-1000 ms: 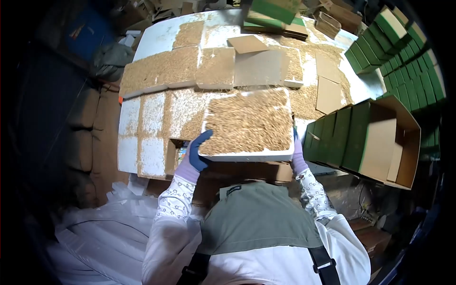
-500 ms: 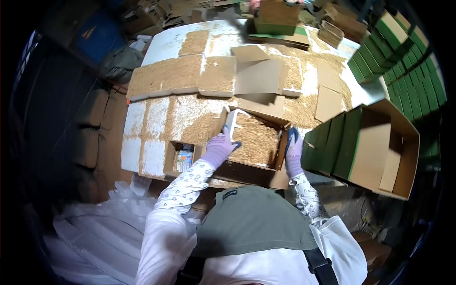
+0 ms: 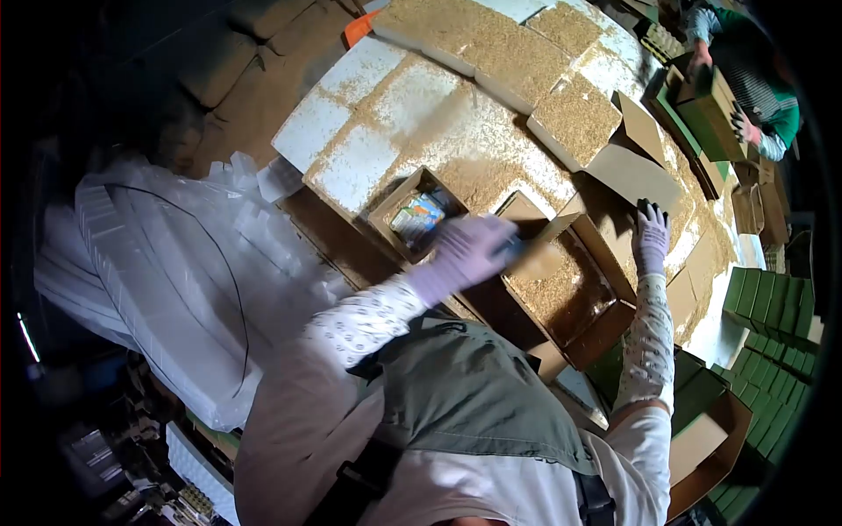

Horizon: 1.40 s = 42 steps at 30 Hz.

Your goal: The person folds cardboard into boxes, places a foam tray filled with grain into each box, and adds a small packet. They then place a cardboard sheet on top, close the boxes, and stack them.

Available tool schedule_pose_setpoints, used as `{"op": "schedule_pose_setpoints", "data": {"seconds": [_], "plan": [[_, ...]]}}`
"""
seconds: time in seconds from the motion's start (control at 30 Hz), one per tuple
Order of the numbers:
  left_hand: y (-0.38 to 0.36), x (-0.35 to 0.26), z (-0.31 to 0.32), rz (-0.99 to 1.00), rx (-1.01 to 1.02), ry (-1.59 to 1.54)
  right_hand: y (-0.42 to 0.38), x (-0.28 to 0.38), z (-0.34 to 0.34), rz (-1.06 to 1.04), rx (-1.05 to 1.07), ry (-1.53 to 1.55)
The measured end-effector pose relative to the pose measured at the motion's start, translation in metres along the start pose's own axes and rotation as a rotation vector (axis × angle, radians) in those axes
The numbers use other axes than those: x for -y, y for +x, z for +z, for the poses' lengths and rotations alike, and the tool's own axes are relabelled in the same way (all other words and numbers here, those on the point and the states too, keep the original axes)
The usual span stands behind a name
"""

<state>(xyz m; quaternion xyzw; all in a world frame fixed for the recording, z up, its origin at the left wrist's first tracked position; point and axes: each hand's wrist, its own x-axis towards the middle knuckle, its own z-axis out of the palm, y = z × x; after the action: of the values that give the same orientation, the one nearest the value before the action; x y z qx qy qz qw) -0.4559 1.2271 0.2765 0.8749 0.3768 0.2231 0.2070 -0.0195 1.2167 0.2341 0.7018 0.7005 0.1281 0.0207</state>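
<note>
In front of me, an open cardboard box (image 3: 574, 294) holds a loose brown, husk-like filling (image 3: 548, 285). My left hand (image 3: 465, 254), in a lilac glove with dark fingertips, is over the box's left edge; its fingers are smeared by motion. Beyond the box, my right hand (image 3: 652, 238), gloved alike, reaches out with fingers extended. Its fingertips are at the near edge of a folded cardboard piece (image 3: 633, 175). To the left of the left hand, a small cardboard box (image 3: 381, 215) contains colourful packets (image 3: 418, 216).
Shallow white trays of the brown filling (image 3: 574, 118) line the scattered white tabletop (image 3: 355, 162). Green boxes (image 3: 767, 302) are stacked at right, and clear plastic wrap (image 3: 175, 272) heaps at left. Across the table, a person (image 3: 763, 96) handles a green-and-brown box (image 3: 712, 114).
The view has swung round. My left hand has left the white-edged tray in the box and shifted toward the small box. My right hand has moved from the box's side to the folded cardboard.
</note>
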Motion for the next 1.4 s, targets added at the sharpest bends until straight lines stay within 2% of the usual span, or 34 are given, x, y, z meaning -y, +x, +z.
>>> {"op": "schedule_pose_setpoints", "data": {"seconds": [0.03,0.07,0.1,0.17,0.2,0.27,0.3,0.37,0.47,0.53,0.57,0.6,0.63,0.67,0.7,0.73,0.77,0.8,0.83,0.87,0.9,0.93,0.97,1.0,1.07,1.1,1.13,1.2,1.23,1.3,1.33,1.37,1.4], "plan": [[0.011,0.015,-0.037,-0.46,0.439,0.081,-0.002,0.003,-0.015,-0.006,-0.117,-0.02],[0.009,0.051,-0.036,-0.601,0.651,0.202,-0.006,0.004,-0.023,0.0,-0.165,-0.006],[0.003,0.081,-0.028,-0.565,0.9,0.397,-0.007,0.014,-0.04,0.077,-0.15,0.026],[-0.028,0.121,0.005,-0.334,0.885,0.7,-0.008,0.026,-0.059,0.192,-0.21,0.143],[-0.027,0.14,0.026,-0.435,0.897,0.577,-0.008,0.036,-0.078,0.266,-0.223,0.274],[-0.025,0.164,0.041,-0.443,0.916,0.538,-0.017,0.022,-0.058,0.412,-0.499,0.628],[-0.026,0.159,0.032,-0.459,0.895,0.498,-0.02,0.047,-0.106,0.597,-0.448,0.787],[-0.024,0.154,0.017,-0.484,0.868,0.467,-0.045,0.054,-0.131,0.646,-0.461,0.847],[-0.004,0.127,-0.023,-0.565,0.765,0.432,-0.093,0.042,-0.119,0.644,-0.472,0.914],[0.049,0.035,-0.078,-0.76,0.554,0.044,-0.126,0.053,-0.134,0.688,-0.495,0.882],[0.047,0.011,-0.052,-0.603,0.253,-0.276,-0.136,0.072,-0.143,0.731,-0.639,1.02],[0.041,-0.014,-0.023,-0.439,-0.049,-0.591,-0.141,0.101,-0.171,0.688,-0.67,1.035],[0.046,-0.044,0.003,-0.1,0.071,-0.417,-0.152,0.123,-0.19,0.603,-0.592,0.929],[0.05,-0.067,0.026,0.238,0.181,-0.234,-0.171,0.137,-0.19,0.394,-0.564,0.729],[0.038,-0.051,0.08,0.117,0.074,-0.501,-0.191,0.148,-0.166,0.224,-0.567,0.623],[0.043,-0.05,0.061,0.101,0.094,-0.225,-0.228,0.167,-0.136,0.525,-0.307,1.324],[0.049,-0.049,0.041,0.094,0.12,0.052,-0.232,0.153,-0.146,0.027,-0.118,0.536],[0.052,-0.042,0.029,-0.206,0.117,-0.089,-0.244,0.156,-0.14,0.107,0.071,0.35],[0.056,-0.019,0.033,-0.488,0.062,-0.415,-0.231,0.156,-0.154,0.117,0.019,0.436],[0.052,0.052,0.083,-0.489,0.064,-0.932,-0.208,0.157,-0.168,0.122,-0.027,0.525],[0.053,0.046,0.074,-0.682,0.221,-0.989,-0.19,0.162,-0.154,0.183,0.091,0.591],[0.057,0.043,0.075,-0.683,0.361,-0.96,-0.176,0.164,-0.128,0.247,0.2,0.657],[0.061,0.039,0.075,-0.672,0.504,-0.925,-0.171,0.164,-0.081,0.3,0.432,0.705],[0.059,0.04,0.09,-0.62,0.567,-0.946,-0.161,0.155,-0.083,0.288,0.544,0.705],[0.053,0.034,0.141,-0.471,0.561,-1.04,-0.181,0.138,-0.095,0.407,0.251,0.993],[0.056,0.019,0.162,-0.413,0.567,-0.976,-0.191,0.126,-0.119,0.431,-0.018,0.998],[0.07,-0.023,0.143,-0.459,0.63,-0.749,-0.207,0.116,-0.12,0.687,-0.22,0.895],[0.057,-0.005,0.193,-0.516,0.484,-0.52,-0.256,0.107,-0.069,1.116,-0.398,1.064],[0.059,-0.001,0.191,-0.519,0.534,-0.7,-0.277,0.109,-0.009,1.275,-0.346,1.457],[0.05,0.02,0.211,-0.596,0.502,-0.756,-0.262,0.13,0.012,1.477,0.039,1.653],[0.049,0.016,0.202,-0.663,0.521,-0.872,-0.248,0.136,0.02,1.315,0.239,1.216],[0.048,0.01,0.191,-0.735,0.537,-0.983,-0.249,0.136,0.045,1.311,0.194,1.128],[0.034,0.02,0.182,-0.487,0.543,-0.936,-0.251,0.139,0.067,1.312,0.147,1.046]]}}
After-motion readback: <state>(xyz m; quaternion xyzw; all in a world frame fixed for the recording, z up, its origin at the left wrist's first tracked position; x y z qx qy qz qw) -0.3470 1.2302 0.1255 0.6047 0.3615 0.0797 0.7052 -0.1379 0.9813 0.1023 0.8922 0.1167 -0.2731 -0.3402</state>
